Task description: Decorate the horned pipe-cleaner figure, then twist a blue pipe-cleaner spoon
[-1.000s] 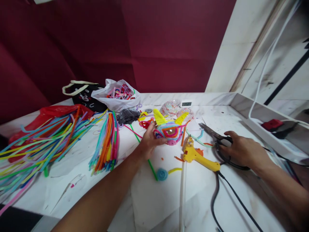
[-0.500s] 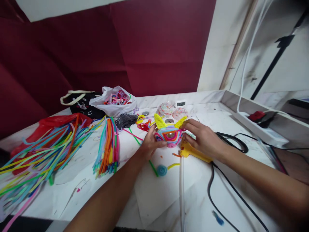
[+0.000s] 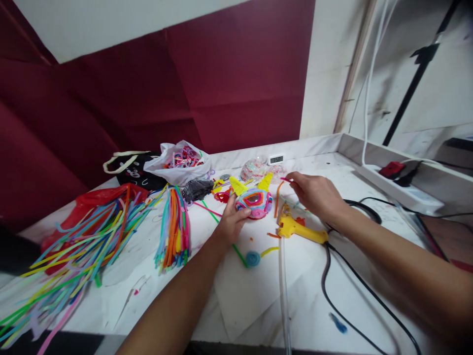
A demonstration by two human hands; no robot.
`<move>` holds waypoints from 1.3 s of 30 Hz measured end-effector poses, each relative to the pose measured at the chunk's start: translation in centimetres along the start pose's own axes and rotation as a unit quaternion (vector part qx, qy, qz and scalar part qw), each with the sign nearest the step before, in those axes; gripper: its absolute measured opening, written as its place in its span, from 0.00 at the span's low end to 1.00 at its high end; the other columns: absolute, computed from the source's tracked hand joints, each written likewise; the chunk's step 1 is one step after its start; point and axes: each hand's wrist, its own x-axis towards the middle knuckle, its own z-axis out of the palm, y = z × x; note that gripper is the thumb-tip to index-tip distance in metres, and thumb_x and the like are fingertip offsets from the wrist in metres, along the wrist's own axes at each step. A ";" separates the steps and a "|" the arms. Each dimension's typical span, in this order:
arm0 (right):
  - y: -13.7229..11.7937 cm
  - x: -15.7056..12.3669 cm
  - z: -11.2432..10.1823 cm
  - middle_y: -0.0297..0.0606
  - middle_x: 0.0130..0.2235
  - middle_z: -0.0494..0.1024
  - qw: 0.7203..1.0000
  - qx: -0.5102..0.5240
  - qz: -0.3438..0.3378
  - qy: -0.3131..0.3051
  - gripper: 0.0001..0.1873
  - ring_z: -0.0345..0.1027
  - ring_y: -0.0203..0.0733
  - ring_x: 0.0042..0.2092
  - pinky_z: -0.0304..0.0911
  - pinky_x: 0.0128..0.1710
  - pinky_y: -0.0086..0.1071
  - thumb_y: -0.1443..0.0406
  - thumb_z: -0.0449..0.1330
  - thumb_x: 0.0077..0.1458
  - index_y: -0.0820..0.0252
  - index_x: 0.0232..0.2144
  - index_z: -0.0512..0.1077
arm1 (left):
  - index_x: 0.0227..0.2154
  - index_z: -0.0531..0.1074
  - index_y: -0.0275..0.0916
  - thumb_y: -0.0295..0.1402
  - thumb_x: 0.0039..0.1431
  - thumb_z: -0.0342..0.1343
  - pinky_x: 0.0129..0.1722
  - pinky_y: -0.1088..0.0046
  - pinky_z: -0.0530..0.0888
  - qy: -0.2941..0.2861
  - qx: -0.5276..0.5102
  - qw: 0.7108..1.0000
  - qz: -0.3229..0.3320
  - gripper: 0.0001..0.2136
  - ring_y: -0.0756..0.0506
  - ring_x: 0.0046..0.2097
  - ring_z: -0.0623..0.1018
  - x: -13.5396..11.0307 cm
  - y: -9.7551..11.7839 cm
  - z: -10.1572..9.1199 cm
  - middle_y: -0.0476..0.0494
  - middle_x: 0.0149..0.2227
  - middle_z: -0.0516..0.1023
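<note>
My left hand (image 3: pixel 233 217) is closed around the left side of a colourful pipe-cleaner figure (image 3: pixel 255 203) with two yellow pointed ears and a shiny oval in its middle. Off to the right of the figure, my right hand (image 3: pixel 313 193) pinches a short pink pipe cleaner (image 3: pixel 285 179), its tip pointing left. Below my right hand lies a yellow hot glue gun (image 3: pixel 301 230) with a clear glue stick (image 3: pixel 284 291) reaching toward the front edge. A blue pipe-cleaner coil (image 3: pixel 253 259) lies on the paper in front of the figure.
Loose pipe cleaners (image 3: pixel 92 236) and a second bundle (image 3: pixel 173 231) cover the left side. Behind are a white plastic bag (image 3: pixel 177 172), a black bag (image 3: pixel 133 170) and a small digital clock (image 3: pixel 275 159). A power strip (image 3: pixel 402 190) and black cable (image 3: pixel 369 310) occupy the right.
My right hand has moved away from the figure to the right, and the pink pipe cleaner now shows in its fingers. The figure is turned slightly, still in my left hand.
</note>
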 end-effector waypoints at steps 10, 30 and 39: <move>-1.5 0.9 1.7 0.44 0.47 0.79 0.950 0.271 0.092 -0.127 0.26 0.74 0.44 0.44 0.69 0.44 0.36 0.56 0.65 0.51 0.60 0.51 0.71 | 0.49 0.67 0.39 0.27 0.47 0.64 0.56 0.57 0.69 0.060 -0.037 0.997 0.006 0.24 0.42 0.51 0.77 0.6 0.4 -0.3 0.42 0.48 0.77; -4.9 3.1 2.6 0.36 0.31 0.76 0.691 0.643 0.260 -0.204 0.12 0.71 0.35 0.30 0.72 0.26 0.26 0.66 0.64 0.49 0.61 0.38 0.71 | 0.50 0.68 0.43 0.37 0.54 0.61 0.58 0.60 0.67 0.006 -0.007 1.000 0.029 0.20 0.42 0.55 0.74 0.2 0.4 0.4 0.43 0.52 0.75; -3.6 4.0 2.1 0.37 0.29 0.76 0.631 0.693 0.299 -0.182 0.10 0.72 0.35 0.25 0.74 0.27 0.30 0.67 0.59 0.54 0.60 0.40 0.70 | 0.57 0.65 0.48 0.34 0.55 0.62 0.60 0.50 0.65 0.044 0.024 0.999 0.004 0.26 0.39 0.57 0.73 0.5 0.7 0.5 0.44 0.56 0.72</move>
